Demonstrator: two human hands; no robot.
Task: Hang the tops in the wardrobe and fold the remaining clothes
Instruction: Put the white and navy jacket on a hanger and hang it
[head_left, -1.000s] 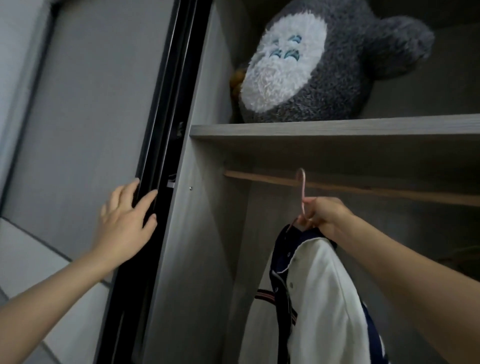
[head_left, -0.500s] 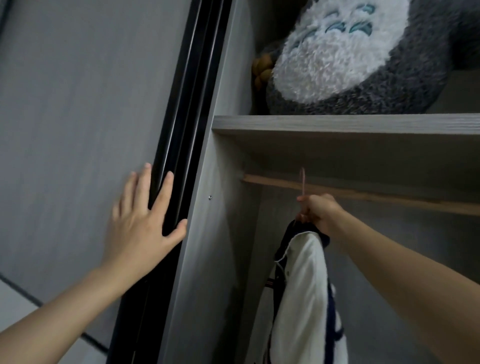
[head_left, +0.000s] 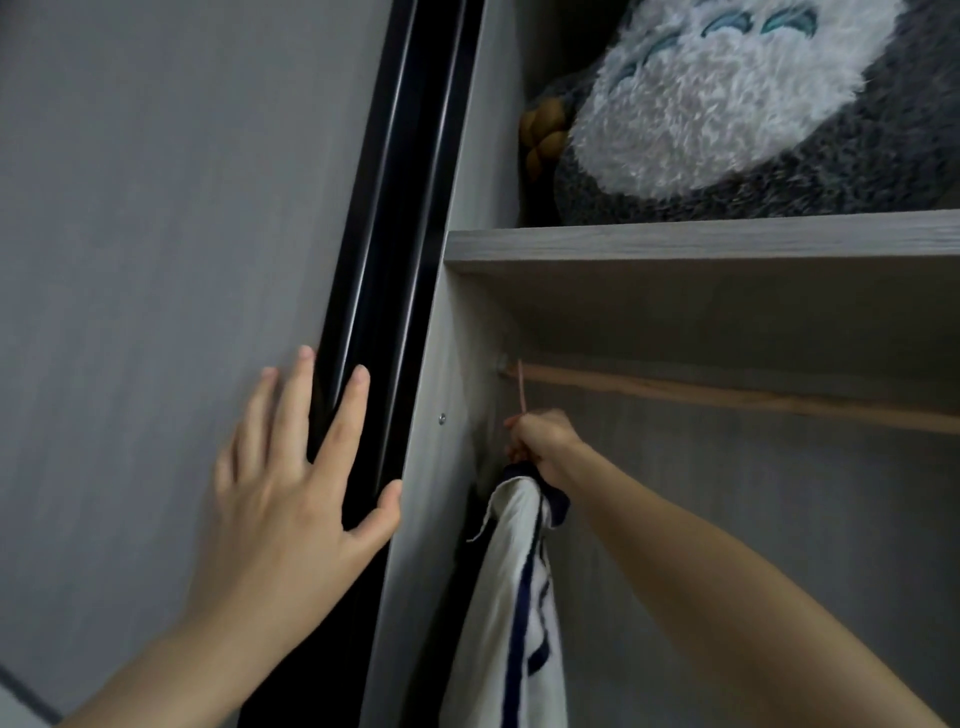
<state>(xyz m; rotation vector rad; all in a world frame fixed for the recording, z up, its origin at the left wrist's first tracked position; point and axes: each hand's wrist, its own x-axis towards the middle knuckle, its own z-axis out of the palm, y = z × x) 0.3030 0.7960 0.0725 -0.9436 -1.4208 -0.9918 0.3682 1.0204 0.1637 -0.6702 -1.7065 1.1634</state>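
one hanger (head_left: 521, 387) on the rail (head_left: 727, 397)

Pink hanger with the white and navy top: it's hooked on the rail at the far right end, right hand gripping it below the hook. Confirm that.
Not quite. The head view shows the pink hanger hooked at the far left end of the rail, close to the wardrobe's side panel. The rest holds: the right hand grips it just below the hook, with the white and navy top hanging underneath.
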